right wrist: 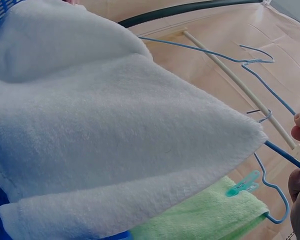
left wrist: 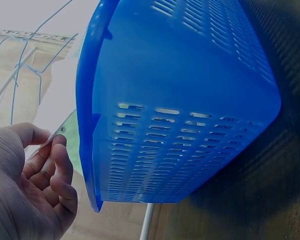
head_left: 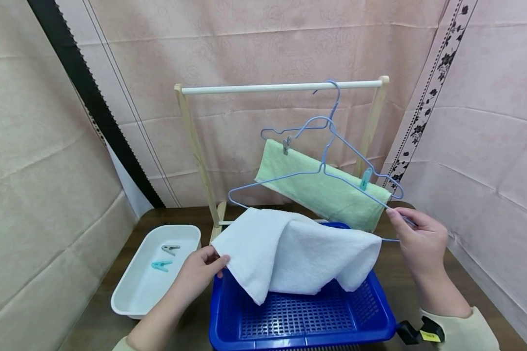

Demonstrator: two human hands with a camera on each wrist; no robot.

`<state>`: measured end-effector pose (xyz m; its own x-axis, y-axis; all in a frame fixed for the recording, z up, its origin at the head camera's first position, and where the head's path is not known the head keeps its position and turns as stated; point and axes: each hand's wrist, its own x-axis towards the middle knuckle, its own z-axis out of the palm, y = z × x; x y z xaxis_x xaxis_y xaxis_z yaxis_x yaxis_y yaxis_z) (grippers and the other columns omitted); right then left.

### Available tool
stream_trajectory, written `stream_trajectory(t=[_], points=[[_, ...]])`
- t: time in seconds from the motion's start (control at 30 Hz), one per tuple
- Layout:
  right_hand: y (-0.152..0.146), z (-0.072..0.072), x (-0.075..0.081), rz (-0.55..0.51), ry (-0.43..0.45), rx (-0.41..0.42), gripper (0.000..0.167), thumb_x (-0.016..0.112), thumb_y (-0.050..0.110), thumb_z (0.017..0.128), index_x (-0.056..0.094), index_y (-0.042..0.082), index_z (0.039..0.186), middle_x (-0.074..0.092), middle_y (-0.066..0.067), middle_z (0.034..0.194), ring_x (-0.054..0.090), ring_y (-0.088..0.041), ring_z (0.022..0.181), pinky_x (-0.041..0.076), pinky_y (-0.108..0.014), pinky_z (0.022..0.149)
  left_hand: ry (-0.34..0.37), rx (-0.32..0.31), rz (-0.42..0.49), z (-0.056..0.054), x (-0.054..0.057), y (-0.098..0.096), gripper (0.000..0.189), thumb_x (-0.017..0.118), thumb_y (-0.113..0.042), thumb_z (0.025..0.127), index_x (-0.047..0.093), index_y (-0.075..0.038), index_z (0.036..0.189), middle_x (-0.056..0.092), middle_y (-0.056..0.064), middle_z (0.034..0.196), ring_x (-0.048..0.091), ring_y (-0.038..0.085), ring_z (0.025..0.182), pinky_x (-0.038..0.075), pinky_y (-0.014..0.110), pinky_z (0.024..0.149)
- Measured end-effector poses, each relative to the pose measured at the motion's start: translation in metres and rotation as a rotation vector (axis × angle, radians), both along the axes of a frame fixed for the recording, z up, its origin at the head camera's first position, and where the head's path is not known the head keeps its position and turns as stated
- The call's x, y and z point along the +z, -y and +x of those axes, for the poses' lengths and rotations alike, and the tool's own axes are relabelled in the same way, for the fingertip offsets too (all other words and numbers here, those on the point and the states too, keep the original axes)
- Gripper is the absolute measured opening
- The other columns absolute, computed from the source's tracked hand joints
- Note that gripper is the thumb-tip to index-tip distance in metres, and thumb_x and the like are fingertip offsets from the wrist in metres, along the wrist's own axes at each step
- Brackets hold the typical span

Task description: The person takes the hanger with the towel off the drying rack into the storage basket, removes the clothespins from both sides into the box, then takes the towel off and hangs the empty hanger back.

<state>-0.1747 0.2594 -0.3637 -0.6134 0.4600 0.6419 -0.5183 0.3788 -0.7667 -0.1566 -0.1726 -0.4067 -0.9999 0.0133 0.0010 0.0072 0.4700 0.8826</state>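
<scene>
White towel (head_left: pixel 298 258), edge between left fingertips (head_left: pixel 220 263)

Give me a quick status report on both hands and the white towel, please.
Left hand pinching white towel by edge; right hand holding blue hanger. Towel over hanger's lower bar, above blue basket. Green towel hanging close behind, possibly in the way.

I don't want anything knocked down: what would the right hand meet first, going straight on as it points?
Past the blue hanger it holds, the right hand would probably meet the green cloth first, near its teal clip, though depth is unclear.
</scene>
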Motion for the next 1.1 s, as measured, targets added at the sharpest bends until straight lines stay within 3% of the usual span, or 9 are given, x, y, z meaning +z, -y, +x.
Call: stream_trajectory(t=[0.37,0.6,0.83,1.1], points=[[-0.004,0.002,-0.002,0.037,-0.001,0.004,0.014,0.076,-0.005,0.082,0.072,-0.014,0.092,0.067,0.016,0.071,0.052,-0.003,0.058,0.045,-0.011,0.054,0.012,-0.005,-0.015,-0.004,-0.002,0.000,0.021,0.069,-0.030,0.094,0.067,-0.009,0.089,0.064,0.004,0.072,0.058,0.020,0.066,0.044,0.031,0.063],[-0.005,0.004,-0.002,0.026,-0.023,0.032,0.010,0.075,-0.010,0.081,0.072,-0.014,0.090,0.067,0.013,0.069,0.051,-0.003,0.056,0.044,-0.011,0.052,0.009,0.046,-0.020,-0.007,-0.003,0.005,0.021,0.064,-0.029,0.098,0.067,-0.009,0.104,0.068,0.003,0.084,0.060,0.020,0.070,0.051,0.036,0.069],[-0.004,0.006,-0.001,0.018,-0.058,0.058,0.009,0.073,-0.013,0.079,0.072,-0.015,0.088,0.065,0.011,0.066,0.048,-0.003,0.052,0.040,-0.012,0.048,0.029,0.085,0.021,-0.009,-0.003,0.008,0.028,0.061,-0.031,0.100,0.062,-0.012,0.120,0.069,0.005,0.088,0.061,0.025,0.078,0.050,0.037,0.074],[-0.003,0.008,-0.002,0.033,-0.047,0.056,0.011,0.074,-0.014,0.079,0.070,-0.017,0.089,0.065,0.011,0.065,0.047,-0.003,0.051,0.040,-0.013,0.047,0.035,0.083,0.059,-0.011,0.000,0.008,0.031,0.060,-0.033,0.100,0.062,-0.012,0.123,0.069,0.006,0.091,0.061,0.024,0.078,0.052,0.039,0.078]])
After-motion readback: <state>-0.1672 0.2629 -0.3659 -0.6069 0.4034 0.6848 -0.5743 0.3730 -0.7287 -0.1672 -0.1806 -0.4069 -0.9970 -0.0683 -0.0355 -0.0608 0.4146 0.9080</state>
